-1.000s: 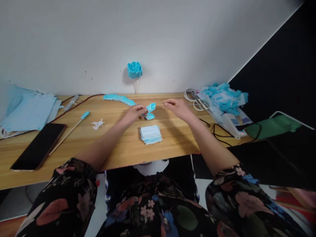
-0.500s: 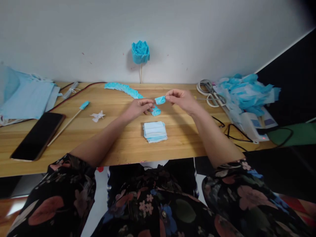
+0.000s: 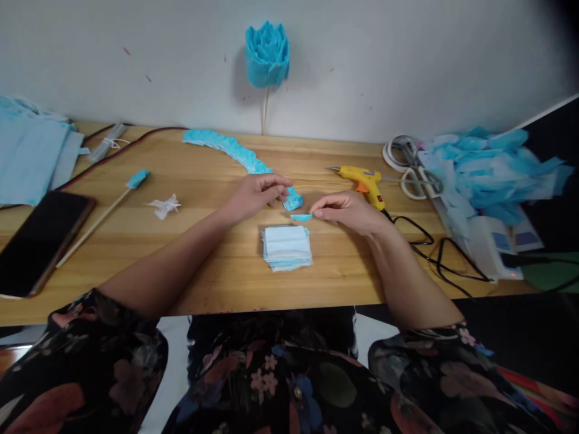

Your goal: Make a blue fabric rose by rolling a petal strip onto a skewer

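Slants both forearms (image 3: 176, 256) inward across the near edge of the counter (image 3: 226, 283); leaves bare wood along that edge, before a stack of pale squares (image 3: 287, 247); pinches a folded blue piece (image 3: 301, 217) in the fingers of the right hand (image 3: 346, 211), palm down, just beyond the stack; curls the left hand (image 3: 257, 196) by a second blue piece (image 3: 294, 200), cannot tell whether gripping; has open wood from there to the far edge, between a row of blue pieces (image 3: 224, 147) and a yellow glue gun (image 3: 362, 175), label too small to read.
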A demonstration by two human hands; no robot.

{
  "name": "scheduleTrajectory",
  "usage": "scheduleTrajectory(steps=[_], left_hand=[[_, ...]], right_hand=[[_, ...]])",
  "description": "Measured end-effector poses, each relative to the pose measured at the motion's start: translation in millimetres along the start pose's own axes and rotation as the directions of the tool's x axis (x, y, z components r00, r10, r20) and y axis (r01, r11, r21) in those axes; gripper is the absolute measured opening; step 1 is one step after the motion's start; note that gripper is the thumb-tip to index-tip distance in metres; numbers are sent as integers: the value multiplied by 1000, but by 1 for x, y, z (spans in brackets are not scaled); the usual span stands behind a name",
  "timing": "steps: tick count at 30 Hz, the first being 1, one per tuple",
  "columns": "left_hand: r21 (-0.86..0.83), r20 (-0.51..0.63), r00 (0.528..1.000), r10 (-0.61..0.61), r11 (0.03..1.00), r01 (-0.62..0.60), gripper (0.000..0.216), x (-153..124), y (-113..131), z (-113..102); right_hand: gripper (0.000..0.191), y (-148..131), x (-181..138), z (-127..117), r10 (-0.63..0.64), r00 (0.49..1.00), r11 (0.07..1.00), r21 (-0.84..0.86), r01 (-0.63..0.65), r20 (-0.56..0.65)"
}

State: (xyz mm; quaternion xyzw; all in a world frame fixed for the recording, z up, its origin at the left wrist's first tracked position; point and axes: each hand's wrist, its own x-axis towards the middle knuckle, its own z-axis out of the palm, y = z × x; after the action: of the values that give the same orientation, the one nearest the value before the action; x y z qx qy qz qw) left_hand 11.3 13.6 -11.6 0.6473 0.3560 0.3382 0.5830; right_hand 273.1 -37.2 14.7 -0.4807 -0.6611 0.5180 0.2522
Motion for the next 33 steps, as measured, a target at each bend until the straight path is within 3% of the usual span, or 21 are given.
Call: scheduleTrajectory(steps=[13,21,24,30,33], left_hand=[[9,-41,999,-24,1000,25,18,0,3,4],[41,-37,999,-39,998,40,19,1,4,4],[48,-43,998,-39,998,41,18,1,4,4],[47,-33,999,-40,998,41,17,0,6,5],[47,-42,998,-38,998,40,16,1,7,5]], right_hand=[[22,5,9,23,-90,957,992,-115,60,-277],[10,3,10,28,-87,914,980,-199,7,-396],[11,0,6,24,-59,924,991,-131,10,-377],[31,-10,-2,12,56,956,979,204,4,-287],[34,-11,-2,14,86,965,973,230,-27,-247]])
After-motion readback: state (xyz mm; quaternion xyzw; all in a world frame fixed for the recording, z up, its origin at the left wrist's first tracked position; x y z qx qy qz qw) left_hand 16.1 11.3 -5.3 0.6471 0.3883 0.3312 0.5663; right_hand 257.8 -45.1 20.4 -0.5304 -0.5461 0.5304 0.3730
